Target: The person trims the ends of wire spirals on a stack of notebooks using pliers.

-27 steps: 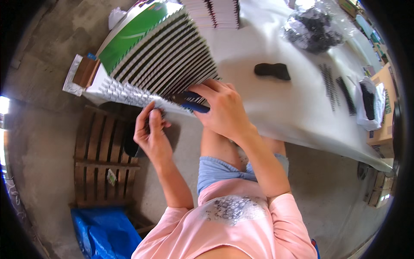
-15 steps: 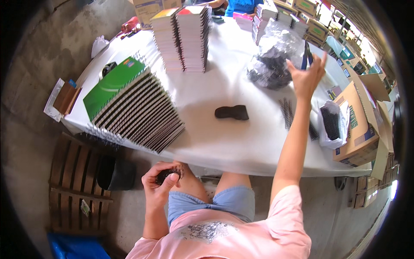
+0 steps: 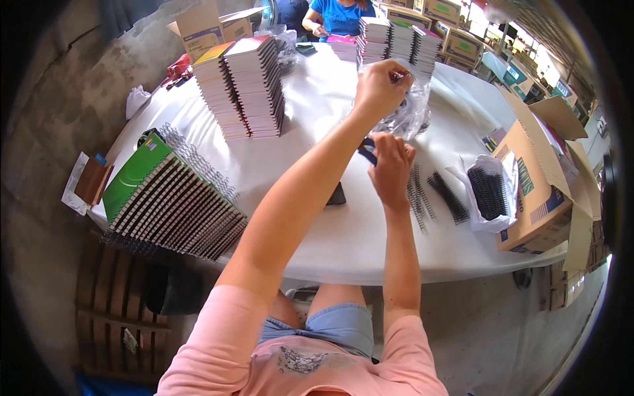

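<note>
My left hand (image 3: 378,86) reaches far across the white table (image 3: 317,244) and pinches the top of a clear plastic bag (image 3: 411,113) holding black binding coils. My right hand (image 3: 392,169) hovers just below the bag, closed around a dark blue-handled tool (image 3: 366,152). Loose black coils (image 3: 432,193) lie on the table right of that hand. A small black object (image 3: 337,195) lies partly hidden behind my left forearm.
A slanted row of spiral notebooks (image 3: 173,210) with a green cover rests at the table's left edge. Tall notebook stacks (image 3: 244,89) stand behind it. At the right are another bag of coils (image 3: 489,193) and an open cardboard box (image 3: 531,191). A person in blue (image 3: 338,16) works at the far end.
My left hand rose from my lap to the plastic bag. My right hand came back from the bag and now sits lower, holding the blue tool. The view swung right.
</note>
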A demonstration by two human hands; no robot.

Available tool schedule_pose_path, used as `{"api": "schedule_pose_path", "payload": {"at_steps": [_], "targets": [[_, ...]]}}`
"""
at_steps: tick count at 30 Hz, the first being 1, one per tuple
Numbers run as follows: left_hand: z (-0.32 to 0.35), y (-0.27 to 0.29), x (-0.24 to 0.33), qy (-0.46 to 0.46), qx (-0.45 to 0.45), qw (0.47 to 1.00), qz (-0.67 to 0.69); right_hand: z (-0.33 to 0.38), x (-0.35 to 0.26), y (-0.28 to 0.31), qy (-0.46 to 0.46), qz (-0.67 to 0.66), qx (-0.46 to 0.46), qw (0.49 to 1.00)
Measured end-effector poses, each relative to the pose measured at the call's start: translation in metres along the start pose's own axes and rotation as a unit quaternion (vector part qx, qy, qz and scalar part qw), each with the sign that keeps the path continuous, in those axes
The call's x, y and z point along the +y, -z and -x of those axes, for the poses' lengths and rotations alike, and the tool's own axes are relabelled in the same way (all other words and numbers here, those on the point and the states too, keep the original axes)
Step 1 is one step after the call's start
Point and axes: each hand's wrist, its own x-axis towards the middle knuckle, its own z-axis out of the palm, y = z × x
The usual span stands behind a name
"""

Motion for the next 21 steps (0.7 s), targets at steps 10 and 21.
{"api": "schedule_pose_path", "payload": {"at_steps": [10,21], "targets": [[-0.05,-0.016,-0.014,0.131,-0.144,0.972,0.131,-0.008,-0.004,0.031,0.035,0.021,-0.025,0.999],[0.293,0.162,0.028,-0.45,0.09,0.887,-0.055,0.048,-0.09,0.076,-0.25,-0.38,-0.09,0.886]]}}
